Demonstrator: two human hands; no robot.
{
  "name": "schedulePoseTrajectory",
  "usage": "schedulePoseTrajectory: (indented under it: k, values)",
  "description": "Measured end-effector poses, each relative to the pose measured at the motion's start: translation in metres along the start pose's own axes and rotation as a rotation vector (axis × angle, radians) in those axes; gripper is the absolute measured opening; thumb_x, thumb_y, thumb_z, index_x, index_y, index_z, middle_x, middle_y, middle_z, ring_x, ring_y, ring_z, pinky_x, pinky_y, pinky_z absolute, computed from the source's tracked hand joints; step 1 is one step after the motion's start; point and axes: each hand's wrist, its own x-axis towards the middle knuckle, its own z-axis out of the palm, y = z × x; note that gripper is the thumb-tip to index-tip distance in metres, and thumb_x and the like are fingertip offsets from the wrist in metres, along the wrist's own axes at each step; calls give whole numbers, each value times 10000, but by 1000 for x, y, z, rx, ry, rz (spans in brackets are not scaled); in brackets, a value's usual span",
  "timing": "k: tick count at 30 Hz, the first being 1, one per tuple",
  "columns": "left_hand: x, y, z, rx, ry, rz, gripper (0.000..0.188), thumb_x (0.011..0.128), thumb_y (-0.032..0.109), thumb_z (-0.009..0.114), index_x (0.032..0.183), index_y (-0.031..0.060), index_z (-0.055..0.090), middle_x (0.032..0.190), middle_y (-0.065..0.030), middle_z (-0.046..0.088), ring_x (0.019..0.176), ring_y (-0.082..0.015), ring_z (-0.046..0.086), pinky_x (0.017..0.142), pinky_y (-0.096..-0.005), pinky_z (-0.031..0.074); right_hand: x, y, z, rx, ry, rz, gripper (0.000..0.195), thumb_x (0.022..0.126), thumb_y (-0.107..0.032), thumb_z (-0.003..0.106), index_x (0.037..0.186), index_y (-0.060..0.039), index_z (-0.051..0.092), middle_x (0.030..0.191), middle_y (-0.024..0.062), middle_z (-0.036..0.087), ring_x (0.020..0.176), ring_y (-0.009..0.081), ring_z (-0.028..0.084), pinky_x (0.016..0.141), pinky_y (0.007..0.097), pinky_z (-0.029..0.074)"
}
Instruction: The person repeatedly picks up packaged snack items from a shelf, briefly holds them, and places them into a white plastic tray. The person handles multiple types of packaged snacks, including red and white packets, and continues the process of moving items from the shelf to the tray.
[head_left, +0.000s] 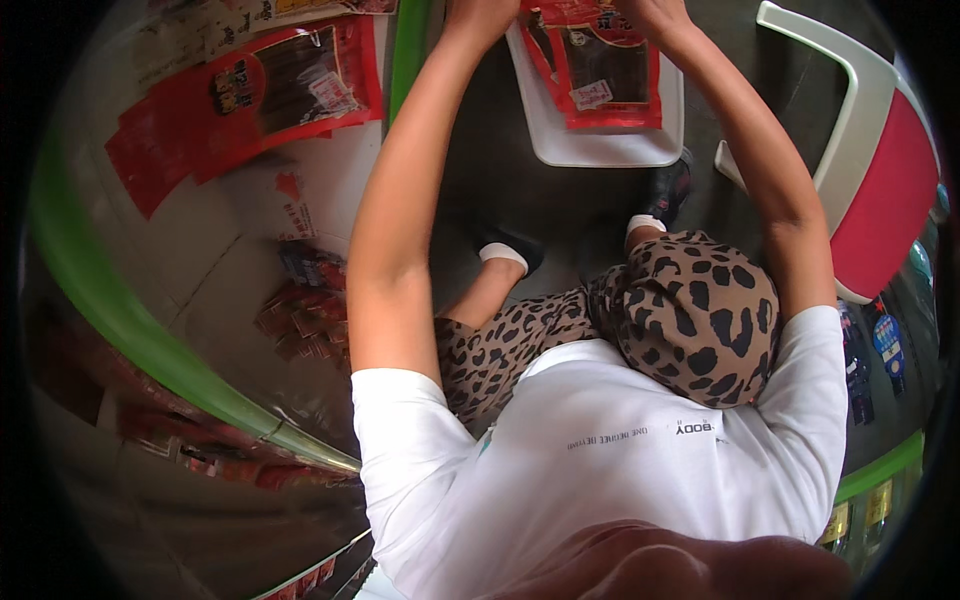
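Both hands reach to the top edge of the view, their fingers mostly cut off. My left hand (484, 13) is just left of several red plastic food packets (609, 64) with clear windows showing dark strips inside. My right hand (654, 13) is at the upper right of the same packets, close to or touching them. Whether either hand grips a packet cannot be told. The packets overlap on a white plastic tray or stool top (600, 154). More red packets of the same kind (292, 82) lie on a white surface at the upper left.
A green-edged case or shelf (112, 277) curves along the left, with small red packets (307, 319) inside. On the right stands a white and red plastic object (885, 202), possibly a stool. Bottles (855, 360) are beyond it. My bent legs and dark shoes (671, 184) are below the tray.
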Motion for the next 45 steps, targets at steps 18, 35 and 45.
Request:
schedulePoseTrajectory:
  k: [18, 35, 45]
  values:
    - [18, 23, 3, -369, -193, -167, 84, 842, 76, 507, 875, 2, 530, 861, -154, 570, 814, -293, 562, 767, -328, 453, 4, 9, -51, 122, -69, -30, 61, 734, -98, 562, 789, -76, 577, 851, 86, 550, 916, 274, 519, 839, 421, 386]
    - [-124, 92, -15, -792, -476, -240, 472, 831, 142, 636, 1269, 49, 488, 1286, -110, 504, 1205, -194, 465, 1027, -313, 357, -29, -66, -202, 706, -335, -280, 203, 613, -2, 667, 781, -1, 552, 801, 99, 591, 809, 265, 580, 904, 469, 447]
    - [-147, 120, -106, -847, -412, -389, 417, 738, 56, 729, 1116, 18, 555, 1089, -29, 603, 982, -116, 558, 819, -272, 469, 20, -79, -211, 1195, -63, 435, 240, 884, -162, 565, 1079, -23, 556, 920, 47, 589, 821, 158, 556, 845, 360, 457]
